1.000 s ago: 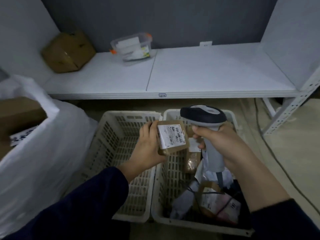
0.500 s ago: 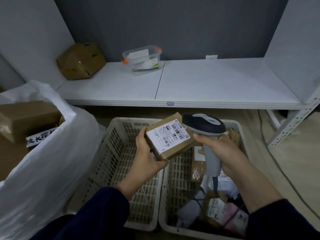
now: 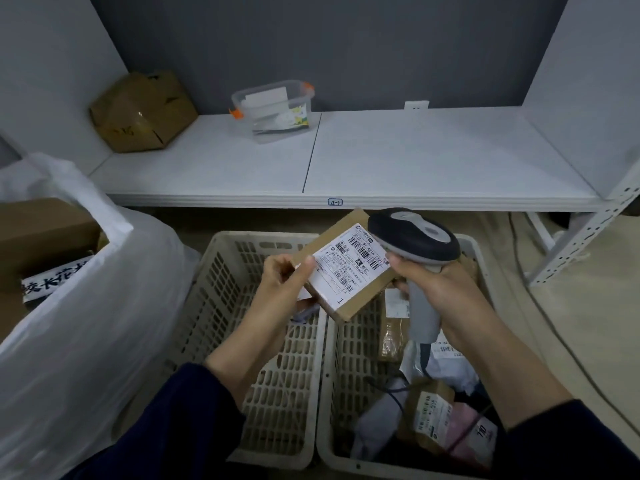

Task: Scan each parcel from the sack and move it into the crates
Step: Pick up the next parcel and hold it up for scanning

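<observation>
Head view: parcel [image 3: 346,268], a flat brown carton with a white shipping label [image 3: 349,275] facing up, is held in the air above the meeting rims of the two crates, well clear of the sack [image 3: 86,323] on the left. The left hand [image 3: 277,289] grips the carton's near-left end, with its fingers [image 3: 273,268] curled under and round the edge and the thumb pressed onto the label. The right hand [image 3: 440,292] has its fingers wrapped tight round the grey handle of the scanner [image 3: 415,240], index finger up near the trigger area.

The carton's long axis runs on a diagonal from near-left to far-right, and the barcodes sit at the far-right end, just beside the scanner's dark head, which overlaps that corner. The scan window itself is hidden, so whether it faces the label cannot be told. By my reading, the scan turns on this pairing: the code lies immediately left of the scanner head, and a small tilt of either hand would square them up.

For the drop, the left hand is the carrier. The left crate [image 3: 221,258] lies directly beneath it and looks nearly bare, while the right crate [image 3: 329,358] holds several parcels and bags and the scanner's cable.

Behind, a white shelf [image 3: 415,161] carries a cardboard box [image 3: 142,110] and a clear plastic tub [image 3: 273,109].
</observation>
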